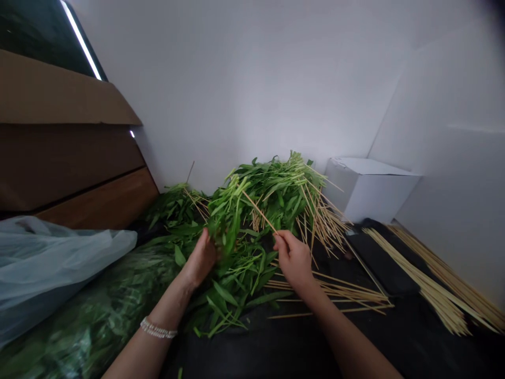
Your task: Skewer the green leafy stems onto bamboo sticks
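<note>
While the pile of leafy green stems [276, 195] sits mid-frame on a black sheet [252, 342], everything else is placed off it. Far left of the pile: stacked brown cardboard [59, 89] above a wooden board [106, 202], then a translucent plastic bag [47, 263] and a long mass of greens under clear plastic [94, 310], nearly touching the pile's left edge. Left hand [201, 258], with a pearl-bead bracelet [158, 328] on the wrist, is at the pile's middle-left; its grip is closed round a bunch of stems [226, 226], fingers partly hidden by leaves. Just right of that bunch, a wooden skewer [258, 210] angles into the leaves, its lower end in the narrow pinch of the right hand [294, 258]. Loose skewers [335, 289] lie on the sheet under the right hand, at the pile's lower right; more skewers [323, 221] fan out of the pile's right side. Further right of the pile are a white box [371, 189] against the white wall [236, 89] and long skewer bundles [430, 279] on and beside the sheet.
</note>
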Tool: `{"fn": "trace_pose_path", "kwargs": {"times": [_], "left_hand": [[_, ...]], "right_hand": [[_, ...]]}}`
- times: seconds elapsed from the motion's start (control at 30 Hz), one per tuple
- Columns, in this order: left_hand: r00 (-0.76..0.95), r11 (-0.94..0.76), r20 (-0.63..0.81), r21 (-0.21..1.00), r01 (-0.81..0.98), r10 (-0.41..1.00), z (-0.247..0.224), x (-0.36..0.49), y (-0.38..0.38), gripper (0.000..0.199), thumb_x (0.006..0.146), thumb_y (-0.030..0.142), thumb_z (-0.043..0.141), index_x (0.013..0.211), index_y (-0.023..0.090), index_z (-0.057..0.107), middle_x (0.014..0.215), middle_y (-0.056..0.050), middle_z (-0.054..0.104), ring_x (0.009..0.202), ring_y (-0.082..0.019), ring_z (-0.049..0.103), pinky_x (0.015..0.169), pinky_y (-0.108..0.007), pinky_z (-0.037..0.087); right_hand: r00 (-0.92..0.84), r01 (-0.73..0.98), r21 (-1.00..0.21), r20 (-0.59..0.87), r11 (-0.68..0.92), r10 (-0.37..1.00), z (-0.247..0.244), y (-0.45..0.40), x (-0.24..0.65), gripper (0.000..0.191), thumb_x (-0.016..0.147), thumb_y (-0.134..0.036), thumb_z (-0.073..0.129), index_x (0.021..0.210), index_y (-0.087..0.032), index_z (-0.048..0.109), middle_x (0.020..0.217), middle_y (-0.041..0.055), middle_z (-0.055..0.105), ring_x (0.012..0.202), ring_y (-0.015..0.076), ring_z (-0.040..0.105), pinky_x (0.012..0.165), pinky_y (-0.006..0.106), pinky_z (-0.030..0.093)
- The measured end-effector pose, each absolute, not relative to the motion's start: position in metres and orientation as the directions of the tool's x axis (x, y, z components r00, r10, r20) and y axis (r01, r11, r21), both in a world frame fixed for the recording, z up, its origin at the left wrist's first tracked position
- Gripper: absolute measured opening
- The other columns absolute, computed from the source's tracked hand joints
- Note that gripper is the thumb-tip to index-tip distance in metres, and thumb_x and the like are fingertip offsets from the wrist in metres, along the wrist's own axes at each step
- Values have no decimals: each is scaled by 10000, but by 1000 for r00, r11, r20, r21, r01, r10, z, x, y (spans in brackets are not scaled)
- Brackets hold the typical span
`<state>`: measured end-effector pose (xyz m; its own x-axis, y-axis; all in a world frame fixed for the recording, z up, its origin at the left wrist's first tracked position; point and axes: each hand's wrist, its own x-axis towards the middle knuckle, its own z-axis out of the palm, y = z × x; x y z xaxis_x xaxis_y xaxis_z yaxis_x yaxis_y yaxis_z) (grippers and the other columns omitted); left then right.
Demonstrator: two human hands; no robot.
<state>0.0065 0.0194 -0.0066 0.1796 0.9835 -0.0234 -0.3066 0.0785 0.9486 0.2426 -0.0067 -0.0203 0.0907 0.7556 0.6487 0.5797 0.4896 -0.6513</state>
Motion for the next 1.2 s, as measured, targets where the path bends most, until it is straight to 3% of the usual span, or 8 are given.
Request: {"fn": "trace_pose_path", "kwargs": {"times": [0.1, 0.2, 0.3, 0.5, 0.7, 0.93, 1.03, 1.2], "left_hand": [[392, 48, -35, 999, -23, 919, -8, 11, 11, 592, 703, 680, 627, 991, 178, 753, 981, -133, 739, 899, -274, 673, 794, -331, 498], [406, -79, 28, 991, 110, 913, -8, 16, 4, 422, 720, 521, 711, 959, 178, 769, 967, -114, 746, 917, -280, 668, 859, -348, 476], [289, -142, 112, 986, 82, 951, -9, 21, 2, 340, 704, 452, 746, 920, 191, 777, 881, -80, 751, 883, -264, 664, 839, -339, 477], [208, -116, 122, 992, -44, 970, -19, 34, 1, 318, 629, 336, 827, 913, 203, 774, 801, -39, 739, 741, -184, 640, 727, -272, 480], [89, -67, 94, 962, -264, 992, -18, 31, 5, 262, 588, 369, 857, 666, 150, 737, 750, -45, 728, 619, -112, 582, 608, -209, 464], [-79, -104, 71, 809, -578, 994, 5, -2, 24, 368, 577, 393, 869, 800, 131, 737, 653, 10, 645, 553, -57, 531, 515, -146, 440], [-22, -69, 68, 853, -517, 997, -3, 4, 20, 429, 608, 446, 840, 889, 136, 741, 730, -15, 676, 639, -84, 579, 575, -162, 472], [287, 80, -4, 964, -252, 958, -25, 36, 3, 335, 680, 302, 818, 969, 156, 731, 857, -49, 716, 747, -117, 620, 677, -190, 476]], "right_hand": [[148, 544, -687, 643, 481, 752, -18, -7, 243, 236, 957, -305, 406, 938, -197, 614, 649, -24, 624, 576, 123, 584, 602, 208, 423], [157, 534, -687, 653, 492, 741, -19, -8, 241, 230, 959, -292, 393, 982, -192, 599, 673, -20, 627, 589, 124, 587, 611, 209, 429], [74, 532, -654, 669, 538, 740, -22, -12, 233, 219, 963, -271, 384, 990, -194, 586, 720, -7, 632, 637, 126, 599, 639, 209, 431], [-185, 546, -555, 651, 627, 737, -40, -21, 211, 226, 984, -240, 339, 966, -187, 557, 824, 31, 636, 744, 136, 605, 701, 219, 424], [-402, 623, -429, 542, 654, 738, -55, -24, 201, 243, 1002, -258, 328, 972, -198, 561, 856, 35, 649, 792, 146, 609, 708, 226, 408], [-447, 673, -397, 454, 624, 771, -50, -27, 201, 251, 1000, -250, 327, 971, -207, 572, 854, 32, 664, 785, 150, 619, 687, 233, 389], [-384, 618, -495, 486, 610, 785, -52, -25, 200, 257, 998, -240, 307, 933, -201, 553, 812, 24, 646, 738, 144, 608, 669, 230, 385], [-250, 552, -614, 524, 564, 814, -54, -20, 202, 242, 989, -240, 303, 897, -197, 522, 726, 8, 620, 639, 138, 587, 634, 231, 379]]}}
